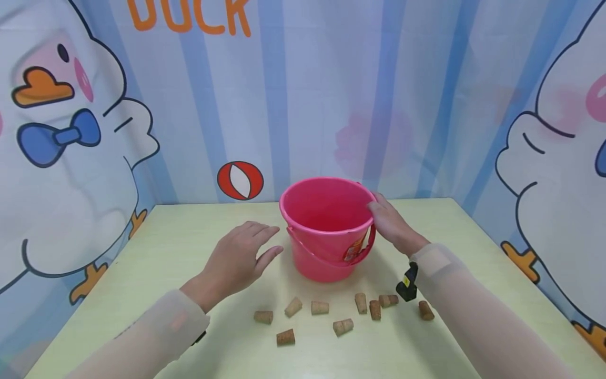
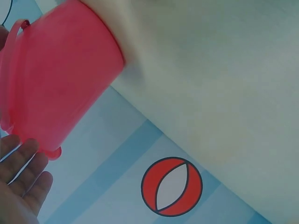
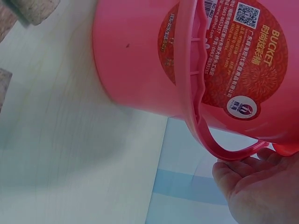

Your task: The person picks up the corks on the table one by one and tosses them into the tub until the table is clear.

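Note:
A pink plastic bucket [image 1: 326,252] stands upright on the table, its mouth facing up and its handle hanging down. At its right rim is my right hand [image 1: 393,223], with the thumb over the edge and the fingers curled below the rim outside, beside the handle's end [image 3: 252,148]. To the left of the bucket, my left hand [image 1: 239,258] hovers with fingers extended and thumb apart, holding nothing. Several corks [image 1: 319,307] lie scattered in front of the bucket. A red label [image 3: 252,60] shows on the bucket's side.
The pale table [image 1: 189,231] ends at the back against a blue striped curtain [image 1: 322,105] printed with ducks. One darker cork [image 1: 426,310] lies apart at the right, near my right sleeve. A black wrist device [image 1: 407,284] hangs under that wrist.

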`<action>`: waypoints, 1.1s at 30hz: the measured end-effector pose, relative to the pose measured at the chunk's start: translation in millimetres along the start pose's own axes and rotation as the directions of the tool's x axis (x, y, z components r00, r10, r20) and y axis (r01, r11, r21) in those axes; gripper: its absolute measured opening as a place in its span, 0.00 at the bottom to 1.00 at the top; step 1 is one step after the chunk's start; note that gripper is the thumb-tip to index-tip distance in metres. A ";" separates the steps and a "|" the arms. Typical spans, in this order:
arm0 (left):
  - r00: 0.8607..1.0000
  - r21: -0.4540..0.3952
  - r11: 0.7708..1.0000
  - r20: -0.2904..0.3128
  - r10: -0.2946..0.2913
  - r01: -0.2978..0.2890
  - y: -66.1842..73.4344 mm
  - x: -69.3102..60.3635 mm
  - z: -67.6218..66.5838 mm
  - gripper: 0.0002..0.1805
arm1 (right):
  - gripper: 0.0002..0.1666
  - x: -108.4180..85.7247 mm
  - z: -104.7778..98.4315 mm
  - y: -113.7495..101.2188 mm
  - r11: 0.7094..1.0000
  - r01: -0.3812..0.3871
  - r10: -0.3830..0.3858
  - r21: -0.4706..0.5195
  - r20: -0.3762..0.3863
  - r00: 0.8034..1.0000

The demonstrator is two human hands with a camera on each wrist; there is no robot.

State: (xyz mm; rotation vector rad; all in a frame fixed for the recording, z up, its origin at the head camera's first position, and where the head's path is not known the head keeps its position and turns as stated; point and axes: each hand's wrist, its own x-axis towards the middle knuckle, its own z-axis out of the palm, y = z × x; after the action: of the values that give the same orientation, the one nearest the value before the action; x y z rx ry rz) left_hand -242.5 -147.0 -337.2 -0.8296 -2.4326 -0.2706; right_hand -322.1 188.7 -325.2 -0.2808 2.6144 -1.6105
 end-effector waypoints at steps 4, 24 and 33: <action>1.000 0.000 1.000 0.028 -0.010 0.011 0.6 -4.8 4.9 0.25 | 0.35 -0.1 0.2 0.0 1.000 -0.003 0.003 -0.006 -0.005 1.000; 0.973 -0.037 0.997 0.223 -0.063 0.073 -6.2 -23.4 4.4 0.27 | 0.35 0.3 0.5 0.1 1.000 -0.005 0.005 -0.006 -0.006 1.000; 0.903 -0.075 0.993 0.426 -0.050 0.090 -9.6 -28.9 2.6 0.23 | 0.35 0.0 0.2 -0.5 1.000 0.000 0.000 0.003 0.001 1.000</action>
State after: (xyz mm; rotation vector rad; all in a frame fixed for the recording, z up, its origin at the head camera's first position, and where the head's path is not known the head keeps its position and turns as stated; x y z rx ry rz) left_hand -230.5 -168.2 -355.6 -0.9200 -2.8803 -0.2522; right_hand -322.0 188.3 -324.8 -0.2809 2.6102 -1.6140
